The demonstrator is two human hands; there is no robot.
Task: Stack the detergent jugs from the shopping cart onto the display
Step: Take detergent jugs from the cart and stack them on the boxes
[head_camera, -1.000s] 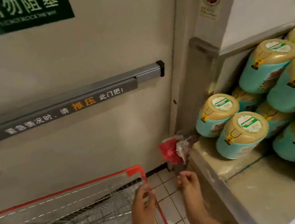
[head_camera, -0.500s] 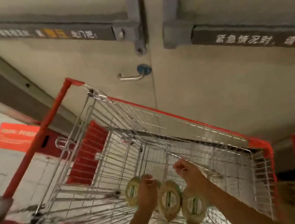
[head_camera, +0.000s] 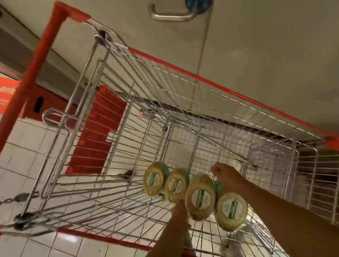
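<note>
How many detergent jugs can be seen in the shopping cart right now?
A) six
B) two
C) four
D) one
C: four round gold jug tops show in a row inside the shopping cart, from the farthest jug to the nearest jug, with the left hand and right hand reaching in at them.

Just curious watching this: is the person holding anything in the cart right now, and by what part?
The hands flank one detergent jug, left hand below it, right hand beside it. The jug hides the fingers, so the hold and its place cannot be told.
</note>
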